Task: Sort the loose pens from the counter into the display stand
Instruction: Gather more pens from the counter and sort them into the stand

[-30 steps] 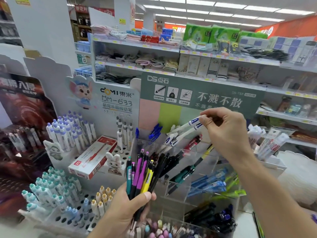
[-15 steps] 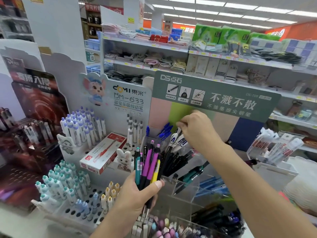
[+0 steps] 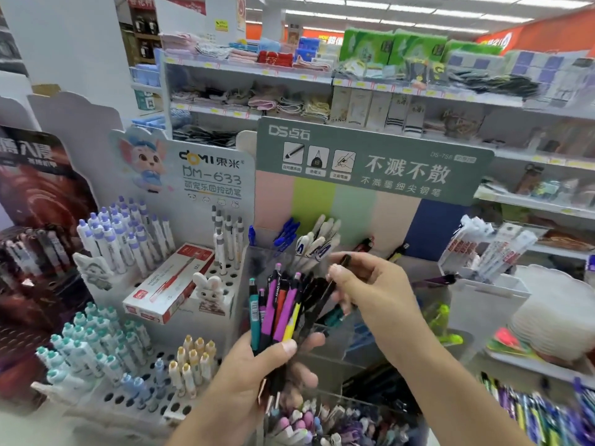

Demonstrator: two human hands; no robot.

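Shop display stand (image 3: 322,249), left fingers (image 3: 283,347) gripping pen bundle (image 3: 280,304), right fingers (image 3: 338,273) pinching black pen (image 3: 325,294)

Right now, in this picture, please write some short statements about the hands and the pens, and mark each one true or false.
1. The left hand holds a bunch of pens. True.
2. The right hand is empty. False: it pinches a black pen at the bunch.
3. The red box lies on the white pen rack. True.
4. The white pens with blue print are in the right hand. False: they stand in the clear stand, behind the hands.
5. The green sign lies flat on the counter. False: it stands upright behind the pens.
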